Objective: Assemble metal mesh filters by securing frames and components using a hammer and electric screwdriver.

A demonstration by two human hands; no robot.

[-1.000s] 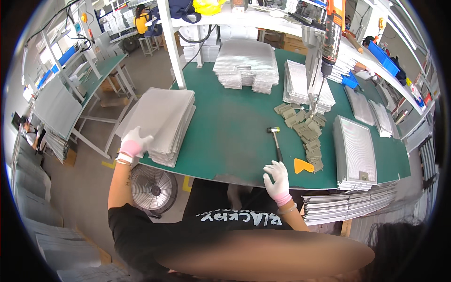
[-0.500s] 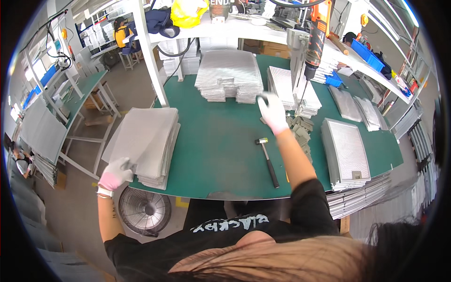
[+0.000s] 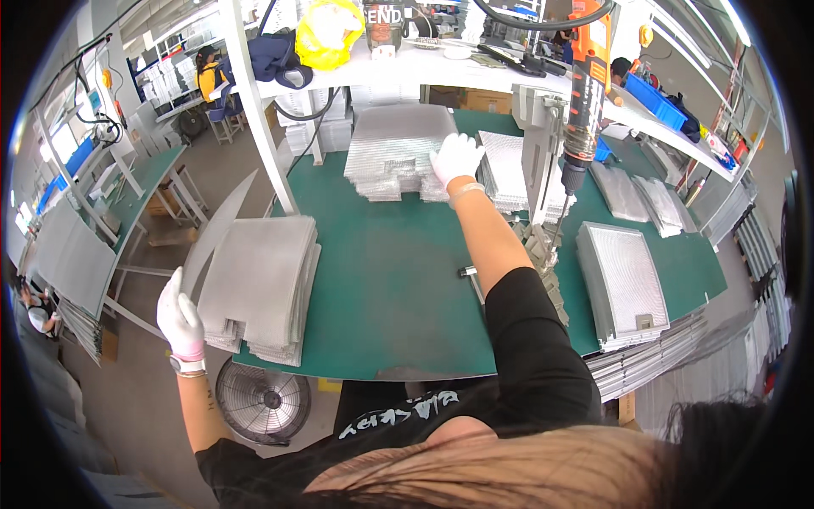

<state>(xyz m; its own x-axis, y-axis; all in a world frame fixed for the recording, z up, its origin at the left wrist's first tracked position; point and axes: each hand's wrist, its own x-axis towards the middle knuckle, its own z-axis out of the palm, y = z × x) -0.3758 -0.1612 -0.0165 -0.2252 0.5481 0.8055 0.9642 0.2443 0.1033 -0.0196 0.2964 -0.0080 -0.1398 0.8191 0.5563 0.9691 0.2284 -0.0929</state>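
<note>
right hand [image 3: 455, 158] reached further, now spread on mesh stack [image 3: 398, 148]; left hand [image 3: 180, 318] pinches a lifted sheet [image 3: 212, 233]; slippage possible.

White glove on the left hand [image 3: 180, 318] and right hand [image 3: 456, 158]; black short-sleeved T-shirt [image 3: 526, 356] with white lettering; wristband on left wrist.

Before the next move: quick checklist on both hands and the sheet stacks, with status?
1. Left hand gripping a lifted metal sheet at the near stack: ok.
2. Lifted sheet free of the stack: cannot tell, its lower edge is hidden.
3. Right hand resting on the far mesh stack: ok.
4. Right hand closed on a piece: cannot tell.
5. Hanging screwdriver apart from the right arm: ok.
6. Hammer visible: not ok, mostly hidden by the arm.
</note>
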